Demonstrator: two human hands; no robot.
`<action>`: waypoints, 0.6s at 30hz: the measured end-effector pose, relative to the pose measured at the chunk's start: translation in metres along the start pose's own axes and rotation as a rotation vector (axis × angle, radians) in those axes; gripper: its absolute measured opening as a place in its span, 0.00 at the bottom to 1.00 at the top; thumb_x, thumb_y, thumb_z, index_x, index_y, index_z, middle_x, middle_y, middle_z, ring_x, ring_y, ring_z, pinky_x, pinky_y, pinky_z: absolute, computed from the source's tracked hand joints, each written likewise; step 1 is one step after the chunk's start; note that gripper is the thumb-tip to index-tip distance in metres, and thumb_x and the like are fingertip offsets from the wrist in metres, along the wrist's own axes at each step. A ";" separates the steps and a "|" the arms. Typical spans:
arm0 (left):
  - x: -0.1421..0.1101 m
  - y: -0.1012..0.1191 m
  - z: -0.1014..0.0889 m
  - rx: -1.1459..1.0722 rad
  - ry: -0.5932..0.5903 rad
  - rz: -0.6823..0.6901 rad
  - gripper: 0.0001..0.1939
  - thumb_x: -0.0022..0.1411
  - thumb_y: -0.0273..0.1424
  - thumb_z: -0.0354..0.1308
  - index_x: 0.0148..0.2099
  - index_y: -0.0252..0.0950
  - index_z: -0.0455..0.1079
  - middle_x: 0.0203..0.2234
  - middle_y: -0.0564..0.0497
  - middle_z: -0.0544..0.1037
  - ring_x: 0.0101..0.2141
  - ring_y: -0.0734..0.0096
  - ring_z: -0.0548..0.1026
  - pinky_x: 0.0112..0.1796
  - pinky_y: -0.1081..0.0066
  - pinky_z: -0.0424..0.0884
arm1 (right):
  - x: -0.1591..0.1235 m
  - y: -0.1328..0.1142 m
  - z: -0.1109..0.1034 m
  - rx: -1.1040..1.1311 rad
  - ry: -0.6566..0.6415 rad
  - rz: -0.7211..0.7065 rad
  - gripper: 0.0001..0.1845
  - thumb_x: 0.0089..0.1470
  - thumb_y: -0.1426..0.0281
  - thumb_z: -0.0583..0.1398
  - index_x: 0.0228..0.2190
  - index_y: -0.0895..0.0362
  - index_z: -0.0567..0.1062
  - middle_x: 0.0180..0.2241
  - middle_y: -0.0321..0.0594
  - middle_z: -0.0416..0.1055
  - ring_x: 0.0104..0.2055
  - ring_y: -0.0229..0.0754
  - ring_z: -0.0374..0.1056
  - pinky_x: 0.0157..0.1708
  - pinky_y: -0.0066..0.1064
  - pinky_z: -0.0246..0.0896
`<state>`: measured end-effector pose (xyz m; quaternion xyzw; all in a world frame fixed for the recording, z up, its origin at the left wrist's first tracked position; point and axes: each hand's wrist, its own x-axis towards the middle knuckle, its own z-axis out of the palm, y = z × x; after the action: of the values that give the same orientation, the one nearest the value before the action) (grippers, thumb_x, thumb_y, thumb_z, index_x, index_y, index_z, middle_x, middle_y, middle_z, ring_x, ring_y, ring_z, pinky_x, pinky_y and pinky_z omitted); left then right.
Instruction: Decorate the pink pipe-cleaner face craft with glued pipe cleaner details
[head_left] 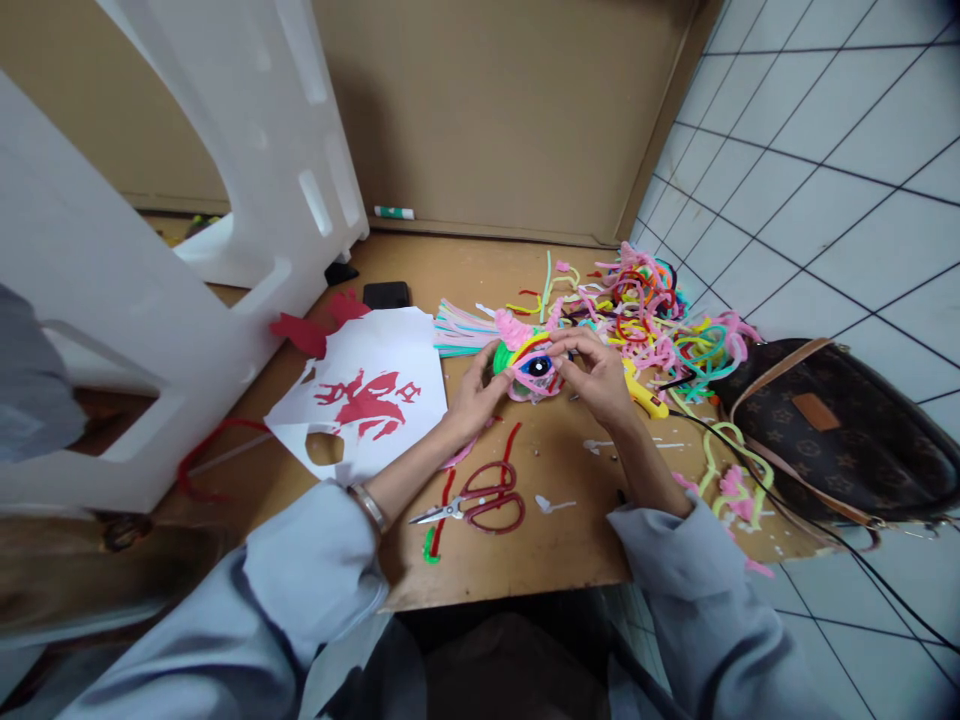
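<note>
Between my two hands is a colourful pipe-cleaner figure [537,367] with a blue-and-black eye, pink trim and a yellow, red and green band above the eye. My left hand [482,388] grips its left side, thumb near the eye. On the right, my right hand [590,372] pinches the band and edge of the figure with thumb and fingers. Striped pastel pipe cleaners [463,328] stretch out to the left behind it. Red-handled scissors [491,500] lie spread on the table below, beside red pipe-cleaner pieces [442,515].
A white sheet with red cut-outs [420,430] lies at left near a black phone-like object [386,295]. Tangled pipe cleaners [645,300] pile up at back right. A yellow glue gun [646,395] with a cord and a brown handbag [847,430] are on the right.
</note>
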<state>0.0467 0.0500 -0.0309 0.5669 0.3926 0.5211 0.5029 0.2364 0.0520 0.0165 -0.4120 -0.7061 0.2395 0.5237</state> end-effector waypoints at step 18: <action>-0.002 0.004 0.001 -0.043 -0.001 -0.012 0.30 0.60 0.41 0.60 0.61 0.37 0.60 0.63 0.41 0.67 0.62 0.57 0.65 0.64 0.57 0.58 | 0.001 0.002 -0.002 0.024 -0.027 -0.026 0.04 0.52 0.69 0.64 0.29 0.50 0.81 0.41 0.41 0.75 0.50 0.47 0.70 0.56 0.46 0.62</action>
<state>0.0468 0.0469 -0.0277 0.5540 0.3843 0.5261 0.5183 0.2388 0.0533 0.0163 -0.3929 -0.7157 0.2468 0.5221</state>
